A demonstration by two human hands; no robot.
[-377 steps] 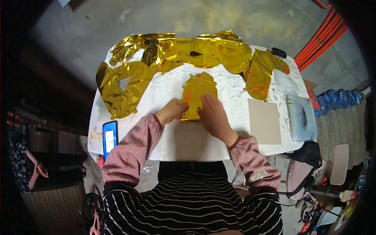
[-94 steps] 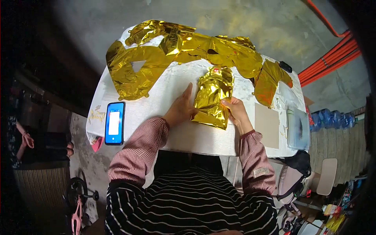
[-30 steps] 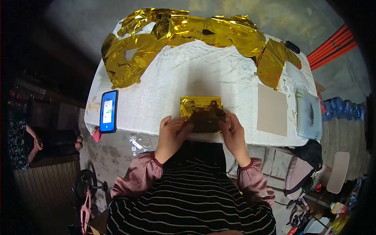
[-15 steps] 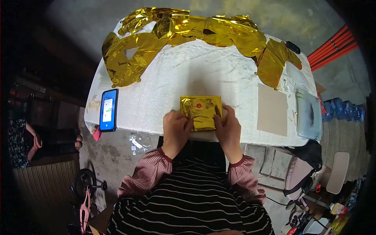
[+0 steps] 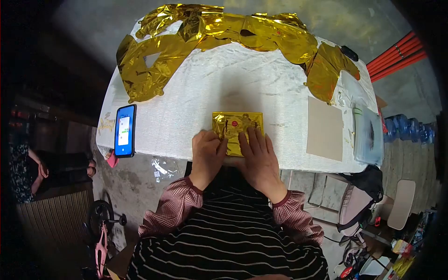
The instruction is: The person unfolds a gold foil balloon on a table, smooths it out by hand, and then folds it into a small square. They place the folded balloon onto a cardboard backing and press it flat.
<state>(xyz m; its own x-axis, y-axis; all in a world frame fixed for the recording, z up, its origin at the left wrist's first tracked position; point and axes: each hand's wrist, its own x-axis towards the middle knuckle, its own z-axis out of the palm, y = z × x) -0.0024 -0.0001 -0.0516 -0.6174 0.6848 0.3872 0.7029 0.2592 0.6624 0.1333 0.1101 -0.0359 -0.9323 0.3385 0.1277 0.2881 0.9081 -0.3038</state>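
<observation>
A square gold foil packet (image 5: 234, 133) with a small red mark lies at the front edge of the white-covered table (image 5: 186, 112). My left hand (image 5: 206, 158) is at its left edge, fingers curled and pressed together against the foil. Flat across the packet's lower right part rests my right hand (image 5: 261, 163), its fingers stretched out and holding nothing. The packet's lower right corner is hidden under that hand.
Gold foil sheets (image 5: 172, 56) run along the table's far side. A phone (image 5: 125, 130) lies at left; a grey card (image 5: 324, 129) and a clear plastic folder (image 5: 367, 135) are at right. Another person's hands (image 5: 43, 172) show at far left.
My right hand has moved from the packet's right edge onto its top and spread flat. My left hand stays at the left edge. The view has shifted slightly.
</observation>
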